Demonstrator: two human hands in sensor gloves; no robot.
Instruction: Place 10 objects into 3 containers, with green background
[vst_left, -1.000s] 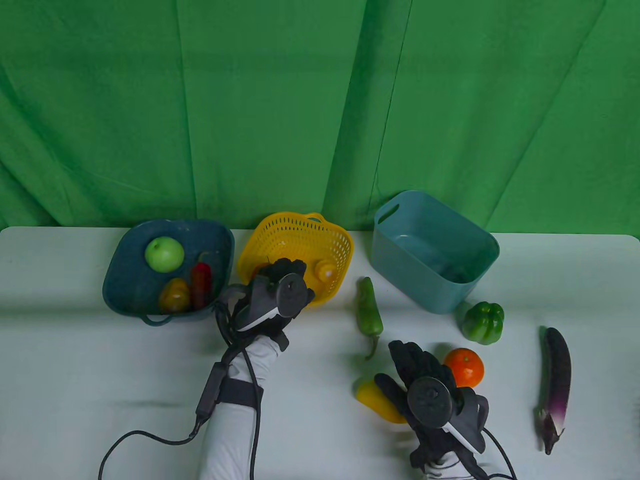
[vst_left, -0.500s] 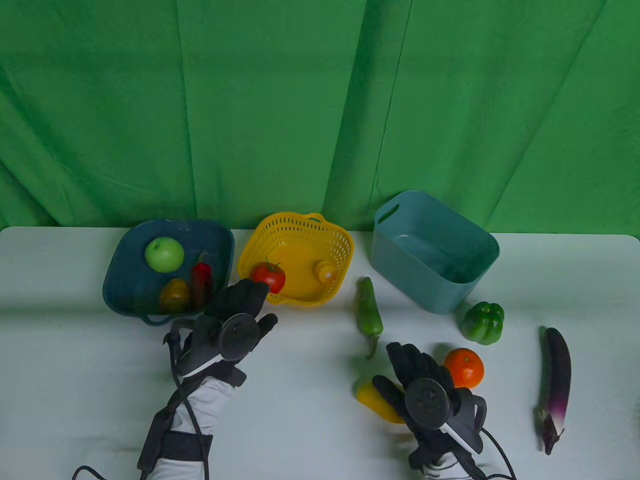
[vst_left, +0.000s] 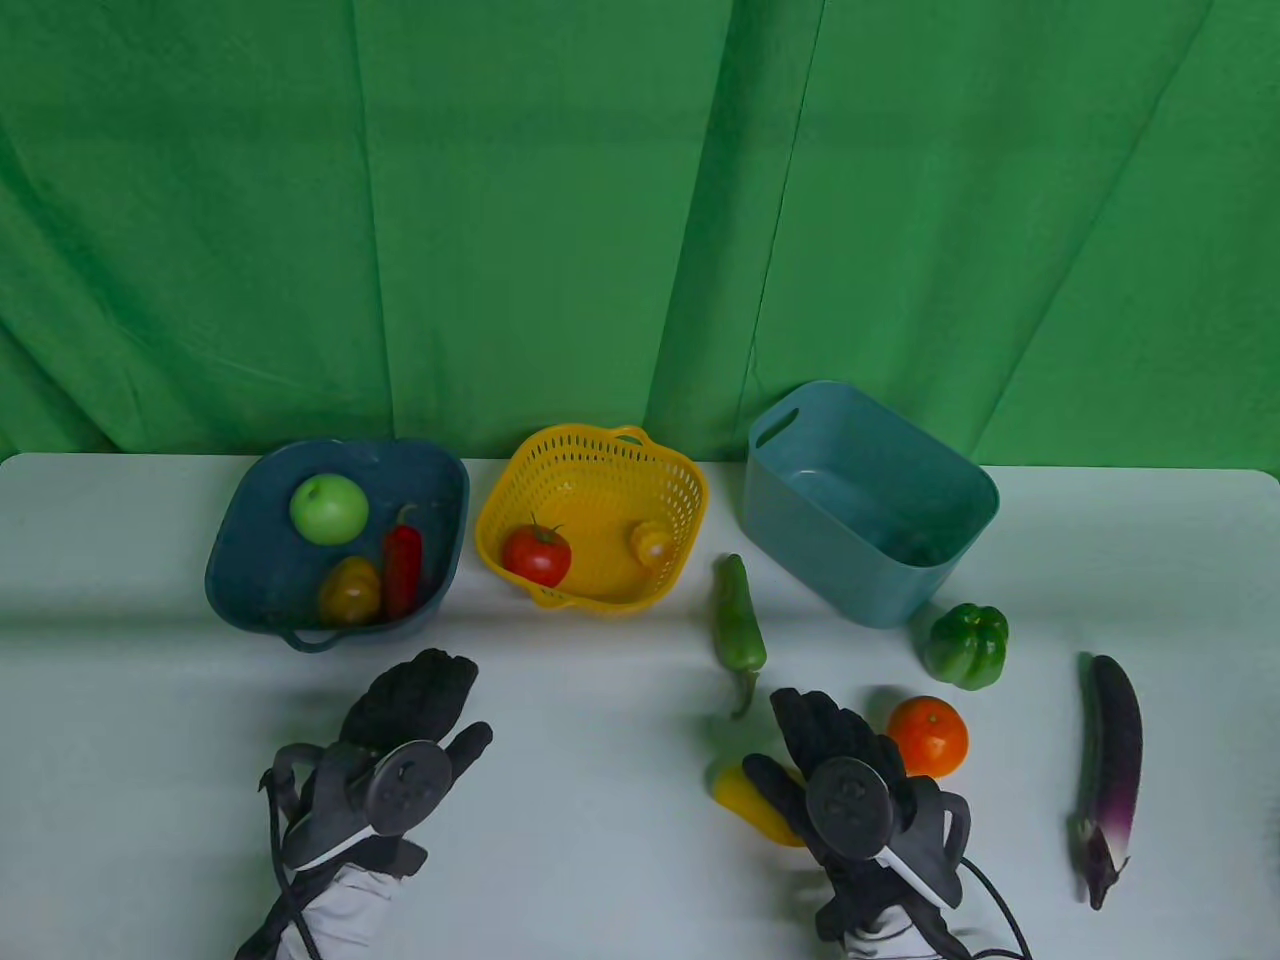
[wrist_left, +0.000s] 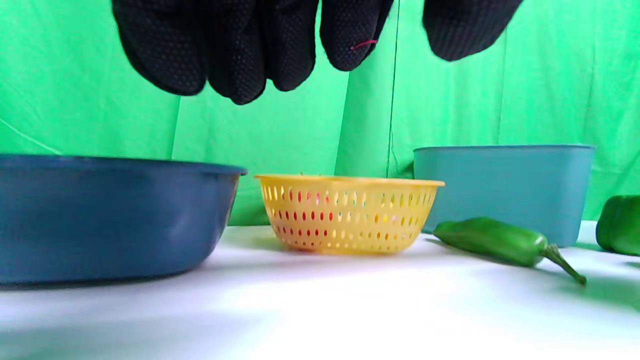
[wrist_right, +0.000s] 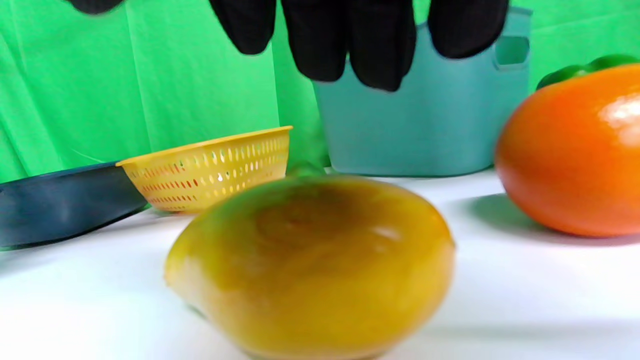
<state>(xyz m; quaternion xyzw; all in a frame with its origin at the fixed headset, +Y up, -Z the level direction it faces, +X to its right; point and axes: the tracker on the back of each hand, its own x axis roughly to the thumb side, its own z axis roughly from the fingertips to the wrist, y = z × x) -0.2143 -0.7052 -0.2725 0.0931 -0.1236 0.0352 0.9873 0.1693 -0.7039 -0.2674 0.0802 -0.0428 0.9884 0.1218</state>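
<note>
Table view first: the left hand has pulled all the way back from the yellow basket toward the near edge of the bench, fingers spread and holding nothing. The tomato it was carrying a second ago now sits in that basket next to a small yellow fruit, so that drop looks done. The dark blue bowl near the far left of the bench has a green apple, a red chili and a brownish-yellow fruit. The teal tub looks empty as far as I can see. The right hand has barely budged, hovering over the mango near the front edge, fingers loose, nothing gripped yet. The green chili, green bell pepper, orange and eggplant are all lying out on the bench.

Left wrist view: gloved fingers hang open with nothing in them, well short of the basket.

Right wrist view: fingers open above the mango, not touching, with the orange just beside.

So five in, five to go, and I'd guess the mango is next.
</note>
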